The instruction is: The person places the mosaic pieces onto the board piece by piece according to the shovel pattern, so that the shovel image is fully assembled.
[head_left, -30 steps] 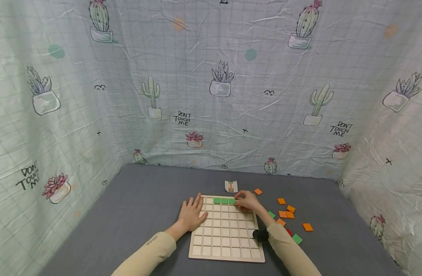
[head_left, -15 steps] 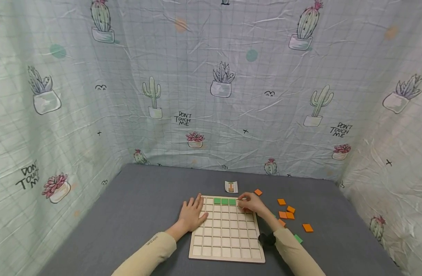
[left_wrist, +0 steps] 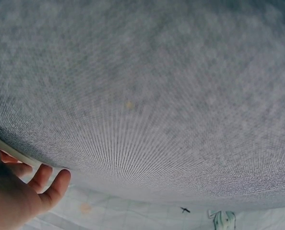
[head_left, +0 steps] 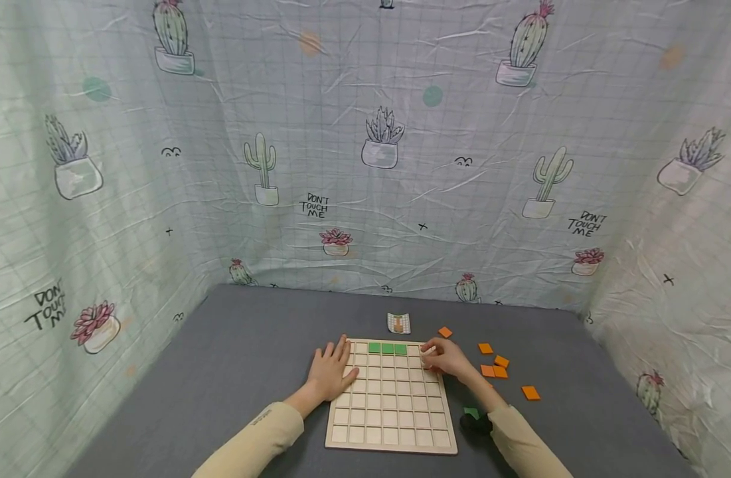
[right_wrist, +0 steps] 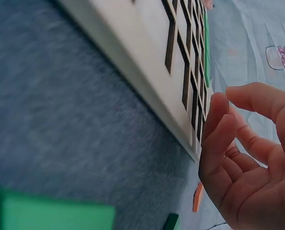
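A square wooden grid board (head_left: 392, 451) lies on the grey table, with a short row of green tiles (head_left: 387, 348) in its far row of cells. My left hand (head_left: 330, 370) rests flat across the board's left edge, fingers spread. In the left wrist view its fingertips (left_wrist: 61, 184) show beside the board's pale rim (left_wrist: 15, 152). Over the far right corner of the board is my right hand (head_left: 447, 359), fingers loosely bent. The right wrist view has thumb and fingers (right_wrist: 219, 139) close to the board's corner, with no tile showing between them.
Several orange tiles (head_left: 485, 348) lie scattered right of the board. A green tile (head_left: 471, 413) sits by the black wrist camera (head_left: 476, 425). Beyond the board lies a small printed card (head_left: 398, 323). A cactus-print curtain (head_left: 401, 252) borders the table.
My right hand has moved right along the board's far row, away from the green tiles to the corner. Its forearm shifted right too. The left hand stays in place.
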`<state>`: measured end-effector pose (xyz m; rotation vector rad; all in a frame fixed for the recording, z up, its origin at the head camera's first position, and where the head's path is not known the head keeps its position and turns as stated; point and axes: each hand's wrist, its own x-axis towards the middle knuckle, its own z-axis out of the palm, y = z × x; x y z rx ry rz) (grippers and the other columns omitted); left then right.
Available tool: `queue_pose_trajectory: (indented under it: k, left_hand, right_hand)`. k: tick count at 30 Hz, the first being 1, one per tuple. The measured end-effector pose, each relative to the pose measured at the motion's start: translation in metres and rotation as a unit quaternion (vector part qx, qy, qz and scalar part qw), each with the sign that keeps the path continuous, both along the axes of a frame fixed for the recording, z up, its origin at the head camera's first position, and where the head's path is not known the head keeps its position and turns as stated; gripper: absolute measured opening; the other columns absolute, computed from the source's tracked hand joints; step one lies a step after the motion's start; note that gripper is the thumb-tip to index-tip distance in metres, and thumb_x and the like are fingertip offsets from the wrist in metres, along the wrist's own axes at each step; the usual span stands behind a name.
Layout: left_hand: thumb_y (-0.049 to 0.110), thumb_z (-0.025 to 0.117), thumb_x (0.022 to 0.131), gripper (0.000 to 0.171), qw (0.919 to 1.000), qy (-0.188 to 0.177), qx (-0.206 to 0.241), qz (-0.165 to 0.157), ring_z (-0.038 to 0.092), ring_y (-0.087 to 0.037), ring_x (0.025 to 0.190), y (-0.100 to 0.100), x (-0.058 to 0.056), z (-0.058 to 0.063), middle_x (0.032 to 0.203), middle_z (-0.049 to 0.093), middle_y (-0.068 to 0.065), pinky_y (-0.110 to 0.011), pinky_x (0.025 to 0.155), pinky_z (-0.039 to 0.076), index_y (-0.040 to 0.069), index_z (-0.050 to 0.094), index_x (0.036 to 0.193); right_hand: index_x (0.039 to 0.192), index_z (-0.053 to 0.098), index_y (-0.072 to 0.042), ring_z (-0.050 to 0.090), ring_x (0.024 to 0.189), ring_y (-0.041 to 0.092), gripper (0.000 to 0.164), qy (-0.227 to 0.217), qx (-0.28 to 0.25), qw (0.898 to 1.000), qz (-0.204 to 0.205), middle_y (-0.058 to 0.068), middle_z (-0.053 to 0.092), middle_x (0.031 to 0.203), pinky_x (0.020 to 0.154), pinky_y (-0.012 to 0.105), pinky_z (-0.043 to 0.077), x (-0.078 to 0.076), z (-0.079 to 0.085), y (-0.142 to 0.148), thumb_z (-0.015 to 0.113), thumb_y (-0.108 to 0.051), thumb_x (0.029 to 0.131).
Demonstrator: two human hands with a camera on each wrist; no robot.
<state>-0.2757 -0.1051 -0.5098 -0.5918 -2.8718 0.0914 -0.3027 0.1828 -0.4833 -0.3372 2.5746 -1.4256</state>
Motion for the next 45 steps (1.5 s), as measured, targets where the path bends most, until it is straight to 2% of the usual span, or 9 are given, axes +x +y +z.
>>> queue_pose_trajectory:
  k: [10,16,21,30,33,39,42,45]
  left_hand:
    - [0.049,0.034,0.092,0.063,1.0000,0.001,0.000,-0.004,0.040,-0.031,0.120,0.000,0.002,0.001,0.143,0.032,-0.013,-0.048,0.086,0.034,0.005,0.034,0.138]
    - [0.048,0.036,0.092,0.062,0.9998,0.020,0.000,-0.010,0.042,-0.030,0.118,-0.001,0.004,0.004,0.142,0.035,-0.012,-0.046,0.083,0.035,0.005,0.037,0.136]
    - [0.048,0.036,0.092,0.061,0.9996,0.025,-0.001,-0.012,0.043,-0.030,0.117,-0.002,0.005,0.006,0.141,0.036,-0.013,-0.046,0.083,0.035,0.005,0.038,0.136]
    - [0.047,0.035,0.092,0.061,0.9997,0.021,0.001,-0.013,0.043,-0.030,0.117,-0.001,0.005,0.006,0.141,0.036,-0.013,-0.046,0.083,0.035,0.004,0.038,0.136]
    - [0.048,0.035,0.092,0.062,0.9998,0.014,0.002,-0.012,0.042,-0.030,0.118,-0.001,0.004,0.006,0.142,0.035,-0.013,-0.046,0.084,0.035,0.005,0.036,0.136]
    - [0.048,0.035,0.092,0.062,0.9999,0.007,0.004,-0.011,0.041,-0.031,0.120,-0.001,0.003,0.004,0.142,0.033,-0.013,-0.047,0.085,0.034,0.005,0.035,0.137]
    - [0.048,0.035,0.092,0.062,0.9999,0.007,0.006,-0.011,0.040,-0.031,0.120,-0.002,0.002,0.003,0.143,0.033,-0.013,-0.047,0.085,0.034,0.005,0.035,0.137]
    - [0.048,0.034,0.092,0.062,0.9999,0.006,0.005,-0.011,0.041,-0.031,0.119,-0.002,0.003,0.005,0.142,0.033,-0.013,-0.047,0.085,0.034,0.005,0.035,0.137]
  right_hand:
    - [0.105,0.056,0.002,0.058,0.057,0.015,0.028,0.000,0.007,1.000,0.005,0.013,0.062,0.072,0.050,0.030,0.045,0.015,0.001,0.014,0.062,-0.014,0.082]
    - [0.107,0.055,0.004,0.058,0.059,0.016,0.030,0.007,0.008,1.000,0.019,0.017,0.064,0.077,0.052,0.032,0.047,0.022,0.004,0.026,0.061,-0.013,0.083]
    - [0.106,0.055,0.004,0.057,0.060,0.017,0.030,0.007,0.006,1.000,0.014,0.018,0.063,0.077,0.052,0.032,0.047,0.026,0.005,0.040,0.062,-0.012,0.082]
    - [0.108,0.052,0.006,0.053,0.055,0.016,0.031,-0.023,-0.001,1.000,-0.015,0.015,0.061,0.076,0.047,0.030,0.042,0.031,0.006,0.068,0.059,-0.012,0.084]
    - [0.110,0.051,0.009,0.054,0.055,0.017,0.033,-0.026,-0.005,0.999,-0.028,0.016,0.061,0.077,0.047,0.032,0.044,0.032,0.009,0.078,0.058,-0.011,0.085]
    - [0.112,0.053,0.008,0.057,0.059,0.016,0.034,-0.017,0.030,0.995,-0.089,0.013,0.065,0.077,0.053,0.032,0.047,0.032,0.013,0.097,0.059,-0.012,0.084]
    - [0.112,0.053,0.006,0.054,0.059,0.014,0.034,-0.018,0.043,0.993,-0.108,0.008,0.064,0.074,0.053,0.031,0.046,0.029,0.015,0.108,0.058,-0.013,0.085]
    - [0.114,0.052,0.007,0.054,0.060,0.015,0.036,-0.020,0.042,0.993,-0.113,0.007,0.064,0.076,0.054,0.032,0.046,0.027,0.015,0.120,0.057,-0.015,0.086]
